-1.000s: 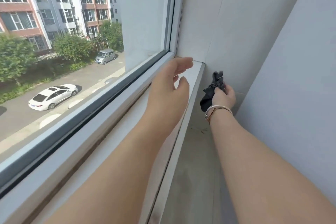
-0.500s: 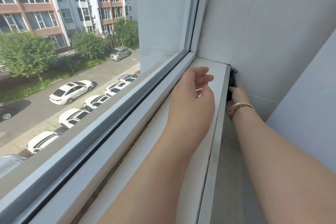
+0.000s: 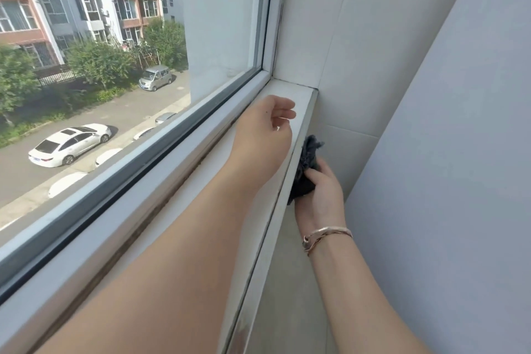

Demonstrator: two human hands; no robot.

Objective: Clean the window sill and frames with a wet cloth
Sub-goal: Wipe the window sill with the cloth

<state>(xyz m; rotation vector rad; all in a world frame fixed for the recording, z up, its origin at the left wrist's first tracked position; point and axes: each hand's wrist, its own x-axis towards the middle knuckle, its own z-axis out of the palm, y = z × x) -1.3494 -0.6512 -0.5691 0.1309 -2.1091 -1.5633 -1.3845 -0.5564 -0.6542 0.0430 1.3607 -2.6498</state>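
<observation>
1. Below the sill's front edge, my right hand (image 3: pixel 321 195) grips a dark cloth (image 3: pixel 307 169), bunched up and pressed against the vertical face of the window sill (image 3: pixel 298 100).
2. Most of my right-hand fingers are wrapped round the cloth and hidden from me; only the knuckles and the back of the hand show, with a metal bracelet (image 3: pixel 326 234) on the wrist.
3. I see only part of the cloth: its lower part is covered by my palm and its left side is cut off by the sill's edge. A frayed tip sticks up past my fingers, so the bundle's long axis runs roughly upward and away from me, along the sill's face.
4. My left hand (image 3: pixel 263 129) hovers over the top of the sill, empty, fingers loosely curled with a narrow gap between thumb and forefinger. Whether it touches the sill I cannot tell.
5. A dark line of grime runs where the sill meets the window frame (image 3: pixel 161 178), and my left forearm covers much of it nearer me.
6. White wall tiles (image 3: pixel 359 52) close off the far end of the sill, and a plain grey wall (image 3: pixel 459 152) stands on my right.
7. Through the glass I see a street with parked cars, trees and apartment blocks below.
</observation>
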